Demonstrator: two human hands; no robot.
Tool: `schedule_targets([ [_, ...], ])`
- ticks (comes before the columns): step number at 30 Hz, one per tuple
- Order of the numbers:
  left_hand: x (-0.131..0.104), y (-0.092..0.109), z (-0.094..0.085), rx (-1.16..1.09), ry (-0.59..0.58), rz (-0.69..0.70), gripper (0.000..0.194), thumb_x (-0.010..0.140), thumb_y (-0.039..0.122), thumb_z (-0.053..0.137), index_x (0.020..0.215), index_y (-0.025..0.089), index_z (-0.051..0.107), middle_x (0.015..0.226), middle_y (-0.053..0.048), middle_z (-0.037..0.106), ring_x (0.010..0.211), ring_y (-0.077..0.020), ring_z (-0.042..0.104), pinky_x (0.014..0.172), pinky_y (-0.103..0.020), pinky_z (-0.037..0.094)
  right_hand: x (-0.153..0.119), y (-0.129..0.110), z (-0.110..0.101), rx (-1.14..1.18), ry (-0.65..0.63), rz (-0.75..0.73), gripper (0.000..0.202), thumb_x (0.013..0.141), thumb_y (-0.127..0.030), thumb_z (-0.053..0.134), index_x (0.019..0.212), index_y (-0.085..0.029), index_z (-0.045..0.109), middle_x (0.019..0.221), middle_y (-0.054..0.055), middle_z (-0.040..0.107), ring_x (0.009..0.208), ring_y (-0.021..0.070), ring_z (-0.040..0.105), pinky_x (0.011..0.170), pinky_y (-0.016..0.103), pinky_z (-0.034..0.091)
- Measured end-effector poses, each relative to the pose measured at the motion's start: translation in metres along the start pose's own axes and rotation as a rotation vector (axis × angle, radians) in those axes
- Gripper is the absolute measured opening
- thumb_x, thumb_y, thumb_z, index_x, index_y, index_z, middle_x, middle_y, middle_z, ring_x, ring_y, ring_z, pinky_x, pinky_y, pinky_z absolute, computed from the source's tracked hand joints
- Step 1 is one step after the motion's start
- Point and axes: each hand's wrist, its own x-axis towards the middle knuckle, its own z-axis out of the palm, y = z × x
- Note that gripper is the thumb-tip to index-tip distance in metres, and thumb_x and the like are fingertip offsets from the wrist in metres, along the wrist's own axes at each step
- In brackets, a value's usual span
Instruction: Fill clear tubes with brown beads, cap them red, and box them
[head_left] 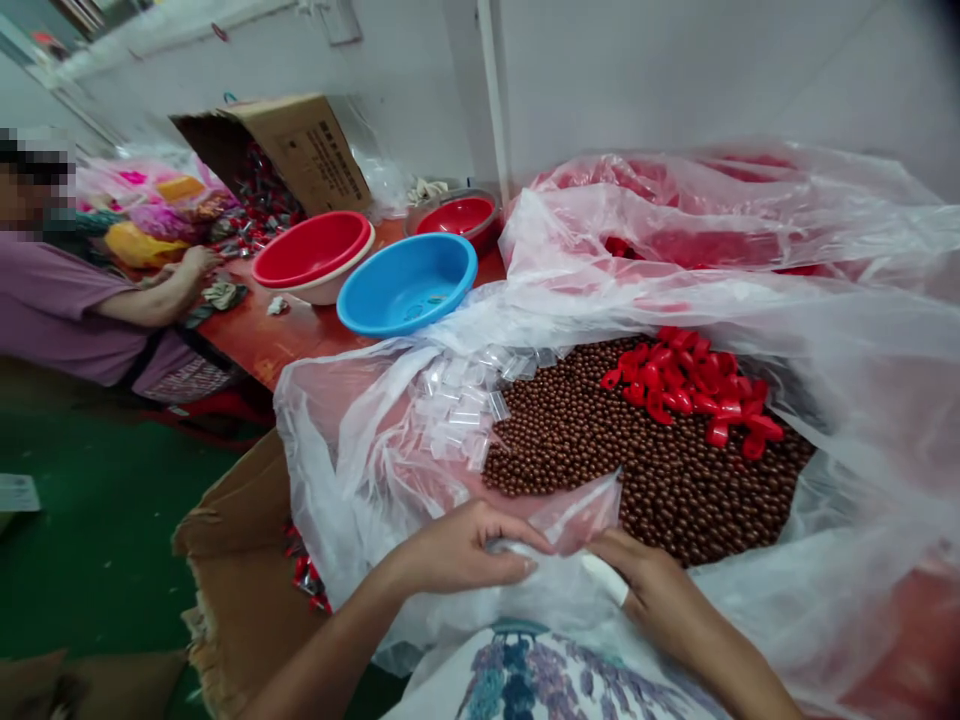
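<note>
Brown balls (637,470); red plastic pieces (686,378); blue basin (409,285); green floor (112,540).

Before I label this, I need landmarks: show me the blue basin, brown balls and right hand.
Blue basin (403,277), head view: bare inner surface.
Brown balls (637,450), head view: middle of the pile.
Right hand (658,588), head view: back of the hand.

A translucent plastic sheet (322,420) is spread in loose creases, its near part gathered up into a pointed fold. On it, many glossy brown balls (600,440) are heaped in a broad layer. Red plastic pieces (679,375) are piled on their far side; clear plastic pieces (457,405) are clustered to the left.
</note>
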Motion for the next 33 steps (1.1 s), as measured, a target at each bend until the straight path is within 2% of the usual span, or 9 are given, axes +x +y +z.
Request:
schedule_targets([
  [4, -0.008, 0.038, 0.0, 0.119, 0.124, 0.197, 0.028, 0.079, 0.021, 0.055, 0.104, 0.017, 0.068, 0.085, -0.005, 0.069, 0.069, -0.0107, 0.06, 0.063, -0.018, 0.042, -0.003, -0.002, -0.008, 0.032, 0.059, -0.005, 0.037, 0.076, -0.009, 0.044, 0.105, -0.022, 0.062, 0.099, 0.006, 0.065, 0.09, 0.0172, 0.06, 0.076, 0.025, 0.046],
  [8, -0.01, 0.06, 0.004, 0.258, 0.073, 0.32, 0.031, 0.082, 0.026, 0.052, 0.109, 0.018, 0.065, 0.085, -0.007, 0.069, 0.067, -0.011, 0.059, 0.063, -0.019, 0.043, -0.012, -0.004, -0.018, 0.065, 0.036, -0.004, 0.034, 0.078, -0.012, 0.046, 0.104, -0.022, 0.065, 0.101, 0.007, 0.068, 0.09, 0.0179, 0.062, 0.078, 0.027, 0.046],
  [12, -0.002, 0.033, 0.009, 0.217, -0.015, 0.192, 0.036, 0.081, 0.038, 0.055, 0.111, 0.019, 0.064, 0.099, -0.007, 0.069, 0.085, -0.0156, 0.063, 0.076, -0.021, 0.043, -0.013, -0.002, -0.005, 0.001, -0.049, 0.013, 0.043, 0.076, -0.012, 0.044, 0.111, -0.027, 0.062, 0.105, 0.004, 0.067, 0.093, 0.0194, 0.062, 0.079, 0.03, 0.047],
  [16, 0.001, -0.016, 0.017, 0.214, -0.076, 0.001, 0.04, 0.081, 0.049, 0.051, 0.098, 0.018, 0.069, 0.091, -0.005, 0.071, 0.078, -0.0158, 0.064, 0.07, -0.021, 0.044, -0.009, 0.009, 0.016, -0.209, -0.042, 0.03, 0.054, 0.069, -0.005, 0.041, 0.114, -0.028, 0.06, 0.105, 0.003, 0.067, 0.094, 0.0185, 0.062, 0.08, 0.028, 0.045],
  [19, 0.003, -0.046, 0.029, 0.334, -0.03, -0.08, 0.045, 0.076, 0.056, 0.053, 0.093, 0.019, 0.07, 0.085, -0.004, 0.071, 0.073, -0.0167, 0.063, 0.066, -0.022, 0.042, -0.005, 0.024, 0.029, -0.401, 0.014, -0.028, 0.059, 0.064, 0.002, 0.039, 0.111, -0.027, 0.06, 0.101, 0.003, 0.066, 0.086, 0.0163, 0.06, 0.075, 0.025, 0.043],
  [22, 0.01, -0.067, 0.041, 0.509, 0.071, -0.185, 0.038, 0.07, 0.054, 0.06, 0.085, 0.022, 0.071, 0.081, -0.003, 0.071, 0.075, -0.0198, 0.063, 0.065, -0.024, 0.041, -0.003, 0.038, 0.042, -0.542, 0.09, -0.199, 0.048, 0.068, 0.003, 0.038, 0.102, -0.022, 0.061, 0.095, 0.004, 0.062, 0.082, 0.0167, 0.056, 0.075, 0.026, 0.041],
  [25, 0.013, -0.073, 0.046, 0.579, 0.089, -0.255, 0.031, 0.068, 0.05, 0.063, 0.085, 0.024, 0.07, 0.081, -0.002, 0.071, 0.077, -0.0211, 0.063, 0.066, -0.025, 0.041, -0.003, 0.044, 0.05, -0.574, 0.079, -0.287, 0.037, 0.075, 0.0, 0.038, 0.096, -0.021, 0.062, 0.093, 0.005, 0.061, 0.084, 0.0179, 0.053, 0.078, 0.029, 0.039],
  [29, 0.005, -0.06, 0.036, 0.547, 0.068, -0.069, 0.033, 0.079, 0.048, 0.052, 0.098, 0.023, 0.066, 0.093, -0.003, 0.068, 0.087, -0.0196, 0.061, 0.075, -0.025, 0.042, -0.005, 0.034, 0.041, -0.455, -0.072, -0.149, 0.043, 0.066, 0.002, 0.04, 0.093, -0.023, 0.063, 0.087, 0.002, 0.061, 0.084, 0.0165, 0.054, 0.073, 0.025, 0.038],
  [33, 0.006, -0.053, 0.006, 0.697, 0.286, -0.021, 0.031, 0.089, 0.023, 0.038, 0.111, 0.022, 0.059, 0.104, -0.006, 0.063, 0.098, -0.0194, 0.054, 0.086, -0.028, 0.039, -0.005, 0.014, 0.015, -0.375, -0.255, -0.063, 0.041, 0.06, -0.001, 0.043, 0.086, -0.024, 0.066, 0.087, 0.002, 0.065, 0.085, 0.0166, 0.057, 0.075, 0.024, 0.038],
])
